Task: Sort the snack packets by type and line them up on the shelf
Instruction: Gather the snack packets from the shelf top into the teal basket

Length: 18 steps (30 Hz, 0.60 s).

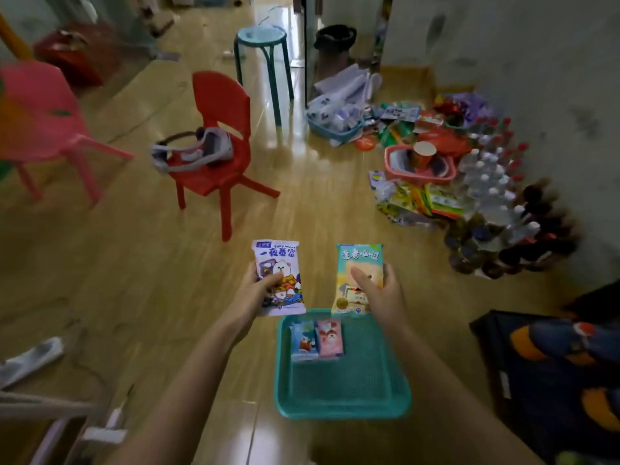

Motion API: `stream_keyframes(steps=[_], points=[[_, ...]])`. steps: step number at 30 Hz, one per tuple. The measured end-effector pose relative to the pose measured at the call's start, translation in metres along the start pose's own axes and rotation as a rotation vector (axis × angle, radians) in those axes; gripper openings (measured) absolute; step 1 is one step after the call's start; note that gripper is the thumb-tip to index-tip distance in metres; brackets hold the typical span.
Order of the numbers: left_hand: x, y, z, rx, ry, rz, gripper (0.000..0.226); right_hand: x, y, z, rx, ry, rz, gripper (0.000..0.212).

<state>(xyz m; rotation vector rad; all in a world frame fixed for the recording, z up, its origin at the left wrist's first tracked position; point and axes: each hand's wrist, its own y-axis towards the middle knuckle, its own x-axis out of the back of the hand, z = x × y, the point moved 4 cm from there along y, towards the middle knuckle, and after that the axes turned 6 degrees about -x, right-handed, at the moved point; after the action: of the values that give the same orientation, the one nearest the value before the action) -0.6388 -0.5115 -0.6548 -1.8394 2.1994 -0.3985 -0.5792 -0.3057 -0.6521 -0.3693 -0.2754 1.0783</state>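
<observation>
My left hand grips a purple-and-white packet with a bear picture, held upright above the floor. My right hand grips a teal-and-yellow packet, thumb across its front, just over the far edge of a teal tray. Inside the tray, at its far left corner, lie two small packets side by side: a blue one and a pink one.
A red child chair carrying a headset stands ahead on the wooden floor. A pile of snack packets, a pink basket and several bottles lie along the right wall. A teal stool is farther back. A pink chair is at left.
</observation>
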Motion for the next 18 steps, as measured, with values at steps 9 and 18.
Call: stream_keyframes(steps=[9, 18], points=[[-0.004, 0.125, 0.257, 0.065, 0.125, 0.099, 0.03, -0.018, 0.131, -0.234, -0.09, -0.048, 0.031, 0.019], [-0.014, 0.184, 0.391, 0.129, 0.33, 0.05, 0.022, -0.023, 0.199, -0.362, -0.142, -0.179, -0.006, 0.023]])
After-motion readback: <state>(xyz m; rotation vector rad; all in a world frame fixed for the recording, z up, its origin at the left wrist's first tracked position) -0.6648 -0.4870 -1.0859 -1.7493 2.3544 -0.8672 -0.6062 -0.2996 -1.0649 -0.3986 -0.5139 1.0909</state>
